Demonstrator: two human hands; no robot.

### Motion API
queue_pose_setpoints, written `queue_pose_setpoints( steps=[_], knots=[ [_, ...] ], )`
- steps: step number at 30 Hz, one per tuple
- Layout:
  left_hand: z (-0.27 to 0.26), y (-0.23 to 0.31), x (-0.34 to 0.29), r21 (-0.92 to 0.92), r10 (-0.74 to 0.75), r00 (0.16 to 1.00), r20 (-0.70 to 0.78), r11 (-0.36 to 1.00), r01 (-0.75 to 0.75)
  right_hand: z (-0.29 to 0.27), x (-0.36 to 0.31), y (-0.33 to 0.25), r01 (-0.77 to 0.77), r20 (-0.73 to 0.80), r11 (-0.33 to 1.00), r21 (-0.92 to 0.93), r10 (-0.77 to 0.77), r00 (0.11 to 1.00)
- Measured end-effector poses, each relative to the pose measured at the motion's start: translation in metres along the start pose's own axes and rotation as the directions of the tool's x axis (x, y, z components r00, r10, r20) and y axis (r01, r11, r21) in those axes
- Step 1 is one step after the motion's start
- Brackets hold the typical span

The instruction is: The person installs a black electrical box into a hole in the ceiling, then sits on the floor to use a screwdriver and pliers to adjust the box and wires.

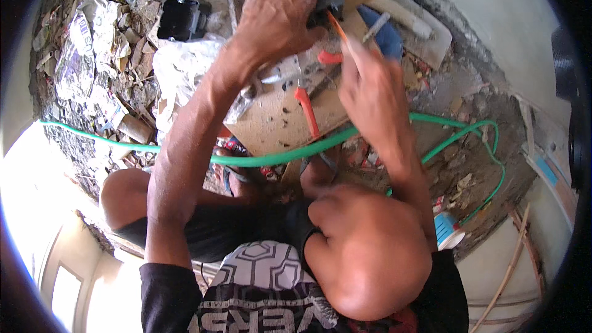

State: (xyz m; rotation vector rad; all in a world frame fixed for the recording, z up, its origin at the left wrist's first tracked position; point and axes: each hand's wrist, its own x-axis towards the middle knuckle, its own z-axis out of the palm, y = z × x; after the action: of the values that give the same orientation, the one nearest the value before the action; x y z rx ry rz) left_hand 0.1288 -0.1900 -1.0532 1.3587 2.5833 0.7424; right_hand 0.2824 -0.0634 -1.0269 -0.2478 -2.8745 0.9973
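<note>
Gripping a black box [327, 1] with left hand [277, 15], right hand [370, 89] angling orange screwdriver [338, 29] up-left into it

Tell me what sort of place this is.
Probably a building site or a room under renovation: rubble over the floor, a green hose across it, and orange-handled pliers on a board.

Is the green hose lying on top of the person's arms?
No, the green hose runs underneath both forearms, which cross over it on the way to the left hand and right hand.
</note>
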Motion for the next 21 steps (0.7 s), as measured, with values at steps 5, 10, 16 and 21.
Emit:
queue_pose_setpoints(
  steps=[5, 10, 16, 21],
  knots=[
    [0.008, 0.007, 0.002, -0.023, -0.041, 0.999, 0.022, 0.999, 0.041, 0.005, 0.018, 0.002, -0.022, 0.042, 0.999, 0.036, 0.020, 0.999],
    [-0.009, 0.007, 0.004, -0.011, -0.061, 0.978, 0.197, 0.998, 0.064, -0.002, -0.002, 0.001, -0.104, 0.033, 0.994, 0.031, 0.103, 0.994],
    [-0.004, 0.001, -0.004, -0.058, -0.052, 0.996, 0.076, 0.997, 0.057, 0.008, 0.007, 0.002, -0.102, 0.107, 0.992, 0.075, 0.094, 0.990],
    [0.013, 0.007, -0.010, 0.025, 0.021, 0.999, -0.045, 0.999, -0.020, 0.003, 0.011, 0.000, -0.023, 0.052, 0.999, 0.042, 0.021, 0.998]
  ],
)
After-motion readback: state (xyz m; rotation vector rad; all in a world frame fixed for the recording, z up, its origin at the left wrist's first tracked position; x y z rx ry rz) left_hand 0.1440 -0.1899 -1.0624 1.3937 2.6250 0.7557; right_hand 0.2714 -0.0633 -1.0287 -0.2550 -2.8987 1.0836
